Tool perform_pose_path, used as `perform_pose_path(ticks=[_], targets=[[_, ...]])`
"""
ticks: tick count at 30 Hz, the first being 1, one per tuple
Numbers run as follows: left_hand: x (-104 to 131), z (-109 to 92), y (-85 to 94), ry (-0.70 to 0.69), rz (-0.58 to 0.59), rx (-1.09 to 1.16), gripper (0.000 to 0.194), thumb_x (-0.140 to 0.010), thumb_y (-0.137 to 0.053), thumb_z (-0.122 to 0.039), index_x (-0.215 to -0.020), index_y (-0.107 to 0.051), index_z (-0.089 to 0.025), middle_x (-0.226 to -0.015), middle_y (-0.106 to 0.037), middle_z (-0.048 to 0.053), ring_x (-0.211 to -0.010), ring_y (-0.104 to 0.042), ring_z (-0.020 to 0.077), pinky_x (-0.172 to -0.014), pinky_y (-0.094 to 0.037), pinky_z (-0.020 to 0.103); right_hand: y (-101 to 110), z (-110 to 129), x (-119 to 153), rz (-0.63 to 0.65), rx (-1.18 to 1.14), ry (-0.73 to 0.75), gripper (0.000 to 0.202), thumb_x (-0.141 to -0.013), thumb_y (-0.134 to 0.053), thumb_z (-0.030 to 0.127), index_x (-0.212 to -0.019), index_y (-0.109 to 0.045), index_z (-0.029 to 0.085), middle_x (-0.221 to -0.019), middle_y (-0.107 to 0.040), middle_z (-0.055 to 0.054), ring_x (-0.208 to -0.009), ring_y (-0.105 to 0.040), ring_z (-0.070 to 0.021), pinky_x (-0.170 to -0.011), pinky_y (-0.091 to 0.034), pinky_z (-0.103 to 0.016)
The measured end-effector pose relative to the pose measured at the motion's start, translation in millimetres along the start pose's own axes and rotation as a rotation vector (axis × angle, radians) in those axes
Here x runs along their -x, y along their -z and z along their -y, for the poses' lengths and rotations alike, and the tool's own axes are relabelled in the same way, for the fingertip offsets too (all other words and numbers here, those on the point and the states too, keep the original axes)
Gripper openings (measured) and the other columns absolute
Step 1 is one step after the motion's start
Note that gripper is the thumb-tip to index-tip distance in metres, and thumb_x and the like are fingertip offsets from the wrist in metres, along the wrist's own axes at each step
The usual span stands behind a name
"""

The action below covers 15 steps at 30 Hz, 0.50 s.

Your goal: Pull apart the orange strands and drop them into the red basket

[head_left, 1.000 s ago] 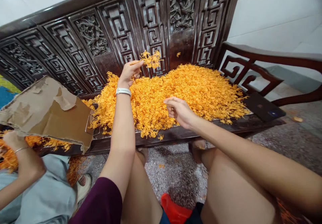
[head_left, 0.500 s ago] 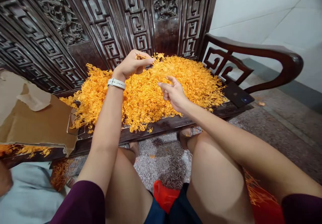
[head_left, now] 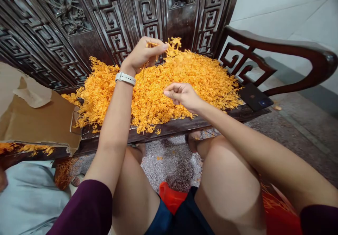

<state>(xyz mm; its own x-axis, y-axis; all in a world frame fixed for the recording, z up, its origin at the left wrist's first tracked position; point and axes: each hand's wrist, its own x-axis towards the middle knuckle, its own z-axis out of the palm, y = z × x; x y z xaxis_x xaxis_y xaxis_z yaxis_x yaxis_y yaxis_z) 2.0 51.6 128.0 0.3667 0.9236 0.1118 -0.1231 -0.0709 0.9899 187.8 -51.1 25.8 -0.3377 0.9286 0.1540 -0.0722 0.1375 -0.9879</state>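
We see left hand raised over orange heap on bench seat, pinching orange sprig. Right hand lower, fingertips closed together, contents unclear. Phone lies at heap's right edge.

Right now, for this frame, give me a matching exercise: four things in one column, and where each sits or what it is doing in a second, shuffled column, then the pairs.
Things:
1. left hand
2. right hand
3. dark phone
4. torn cardboard

Places or states:
A. lies on the bench seat's right end, beside the orange strand pile
B. raised near the carved backrest, pinching a clump of orange strands
C. rests at the left end of the bench
D. hovers over the pile, fingertips pinched together

Pairs: 1-B, 2-D, 3-A, 4-C
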Motion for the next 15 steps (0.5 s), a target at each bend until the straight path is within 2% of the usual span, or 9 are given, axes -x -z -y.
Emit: perform_pose_path(ticks=[4, 6, 8, 11, 13, 15], targets=[[-3, 0, 13.4, -0.239, -0.021, -0.089, 0.037, -0.096, -0.076, -0.035, -0.068, -0.056, -0.021, -0.049, -0.03, -0.005, -0.04, -0.019, 0.0041, -0.037, -0.016, 0.02, 5, -3, 6, 0.325, 0.121, -0.004, 0.029, -0.083, -0.086, 0.046, -0.084, -0.076, 0.018, -0.06, -0.052, 0.004, -0.053, -0.037, -0.0074, -0.05, -0.027, -0.025], [-4, 0, 21.2, -0.268, -0.021, -0.156, 0.037, -0.095, -0.077, -0.04, -0.068, -0.056, -0.023, -0.049, -0.028, -0.006, -0.04, -0.021, 0.0058, -0.039, -0.015, 0.024, 8, 1, 6, 0.414, 0.147, 0.038, 0.027, -0.085, -0.085, 0.042, -0.086, -0.077, 0.016, -0.059, -0.052, 0.005, -0.053, -0.037, -0.0063, -0.049, -0.026, -0.024], [-4, 0, 28.0, -0.268, -0.029, -0.202, 0.036, -0.092, -0.079, -0.041, -0.069, -0.055, -0.025, -0.048, -0.029, -0.007, -0.04, -0.023, 0.0072, -0.041, -0.014, 0.028, 13, 14, 8, 0.45, 0.143, 0.099, 0.023, -0.087, -0.085, 0.037, -0.087, -0.077, 0.015, -0.058, -0.052, 0.005, -0.052, -0.037, -0.0052, -0.049, -0.026, -0.023], [-2, -2, 36.6, -0.264, -0.067, -0.219, 0.036, -0.089, -0.078, -0.042, -0.071, -0.052, -0.026, -0.048, -0.029, -0.009, -0.042, -0.022, 0.0076, -0.044, -0.013, 0.03, 29, 47, 18, 0.399, 0.168, 0.191, 0.016, -0.088, -0.085, 0.028, -0.087, -0.078, 0.014, -0.062, -0.059, 0.003, -0.053, -0.043, -0.005, -0.048, -0.029, -0.023], [-1, -2, 42.4, -0.249, -0.078, -0.237, 0.042, -0.088, -0.079, -0.049, -0.071, -0.048, -0.026, -0.049, -0.027, -0.009, -0.045, -0.02, 0.0083, -0.046, -0.014, 0.031, 47, 66, 36, 0.265, 0.164, 0.293, 0.011, -0.088, -0.085, 0.024, -0.087, -0.078, 0.016, -0.068, -0.064, 0.001, -0.057, -0.051, -0.007, -0.05, -0.034, -0.024], [0, -3, 48.4, -0.232, -0.088, -0.259, 0.046, -0.086, -0.081, -0.055, -0.072, -0.048, -0.027, -0.049, -0.026, -0.01, -0.048, -0.018, 0.0091, -0.048, -0.014, 0.031, 70, 70, 65, 0.088, 0.053, 0.419, 0.009, -0.087, -0.086, 0.023, -0.086, -0.078, 0.019, -0.067, -0.062, 0.0, -0.058, -0.054, -0.0094, -0.051, -0.038, -0.027]])
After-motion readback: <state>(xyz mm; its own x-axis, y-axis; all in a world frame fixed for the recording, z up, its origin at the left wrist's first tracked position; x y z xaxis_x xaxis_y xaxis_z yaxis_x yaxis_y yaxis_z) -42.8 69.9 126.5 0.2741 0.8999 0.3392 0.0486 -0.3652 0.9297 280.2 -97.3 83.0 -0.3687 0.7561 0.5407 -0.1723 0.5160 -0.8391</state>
